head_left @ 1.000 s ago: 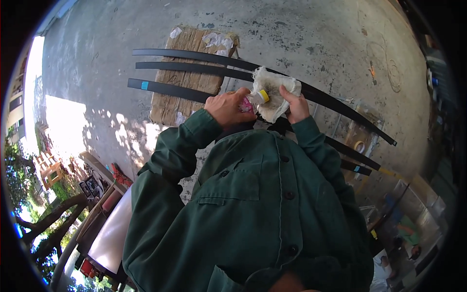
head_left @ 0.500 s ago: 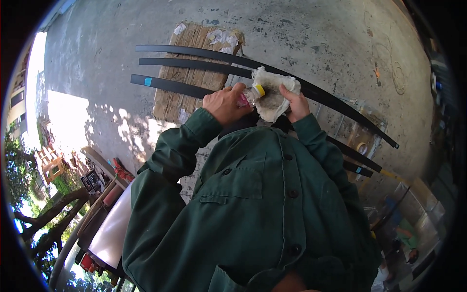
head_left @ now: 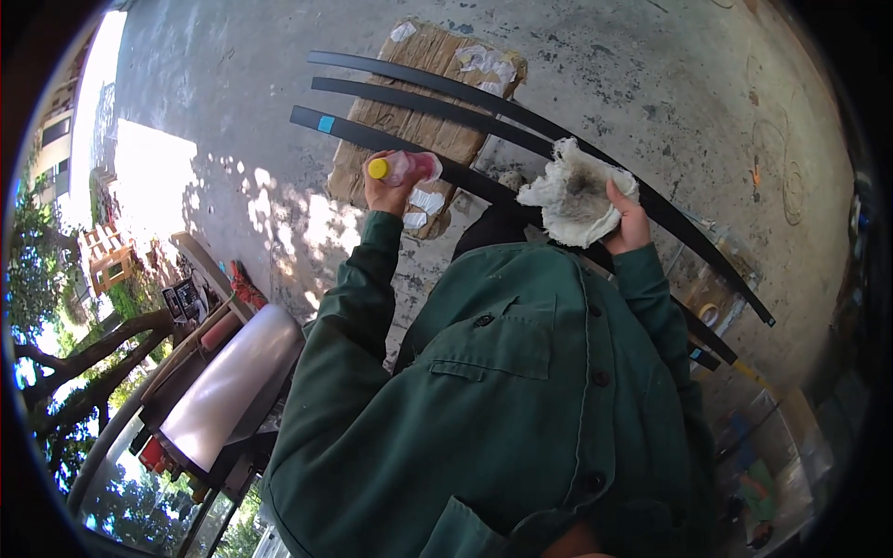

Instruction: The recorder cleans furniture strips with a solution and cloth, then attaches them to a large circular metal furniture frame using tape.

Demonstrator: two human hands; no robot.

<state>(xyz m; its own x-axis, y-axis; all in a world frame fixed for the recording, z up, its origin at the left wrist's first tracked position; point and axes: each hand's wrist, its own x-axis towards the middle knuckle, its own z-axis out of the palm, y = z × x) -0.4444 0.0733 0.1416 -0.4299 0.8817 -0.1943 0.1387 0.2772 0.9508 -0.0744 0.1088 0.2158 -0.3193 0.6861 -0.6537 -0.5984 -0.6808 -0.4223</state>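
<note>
My left hand [head_left: 387, 194] is closed round a clear plastic bottle [head_left: 409, 167] with a yellow cap and pinkish contents. The bottle lies nearly level, its cap toward the left. In my right hand [head_left: 629, 221] is a white, ragged cloth [head_left: 581, 197] with a dark grey stain in its middle; my thumb presses on its edge. Three long dark strips run from upper left to lower right beyond my hands: a far strip [head_left: 437, 80], a middle strip [head_left: 419, 100] and a near strip [head_left: 349, 133] with a blue tape mark. The bottle is over the near strip.
A cardboard-wrapped block [head_left: 433, 51] with torn white paper lies under the strips' left part. A tape roll [head_left: 709, 313] is near their right ends. To the lower left is a large roll of clear film [head_left: 233, 381]. A person [head_left: 758, 493] appears at lower right.
My left hand has drawn the bottle leftward, away from the cloth, and turned it so the cap faces left. The cloth stays in my right hand. The whole view has shifted.
</note>
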